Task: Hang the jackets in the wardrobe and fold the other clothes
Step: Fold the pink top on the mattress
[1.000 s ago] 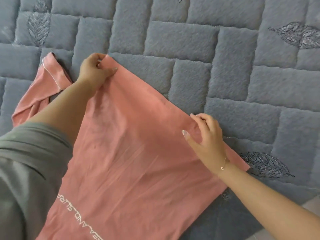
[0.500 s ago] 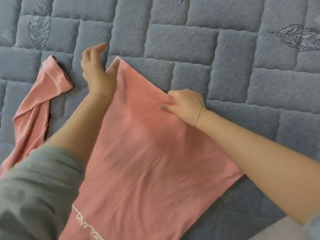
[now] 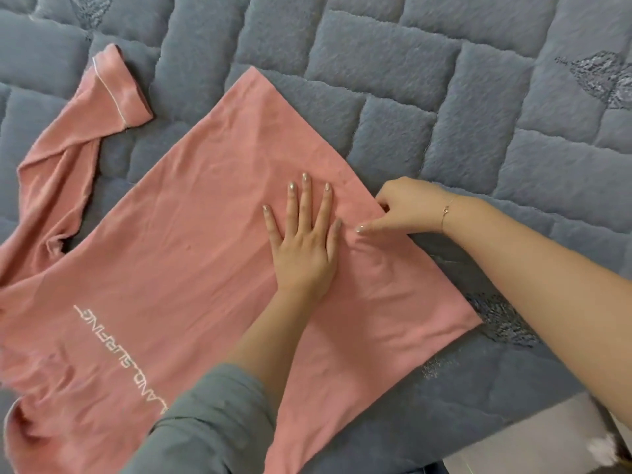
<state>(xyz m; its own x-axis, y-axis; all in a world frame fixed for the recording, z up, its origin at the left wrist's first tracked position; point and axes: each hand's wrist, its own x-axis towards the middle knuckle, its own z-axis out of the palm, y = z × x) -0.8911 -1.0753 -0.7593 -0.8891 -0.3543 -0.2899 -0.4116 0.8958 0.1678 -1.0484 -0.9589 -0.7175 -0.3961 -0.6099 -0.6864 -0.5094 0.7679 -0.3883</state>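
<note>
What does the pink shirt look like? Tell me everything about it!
The pink short-sleeved cotton-looking shirt lies spread mostly flat, lightly wrinkled, on the grey quilted blanket. White block letters run across it, partly hidden by a grey sleeve. One sleeve with thin white piping sticks out, crumpled, at the upper left. The left hand presses flat on the fabric with fingers spread, while the right hand pinches the shirt's right edge. Its lower part runs out of view.

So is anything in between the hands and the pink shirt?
No. The left hand lies flat right on the pink shirt, and the right hand pinches its edge. Nothing visible sits between them.
</note>
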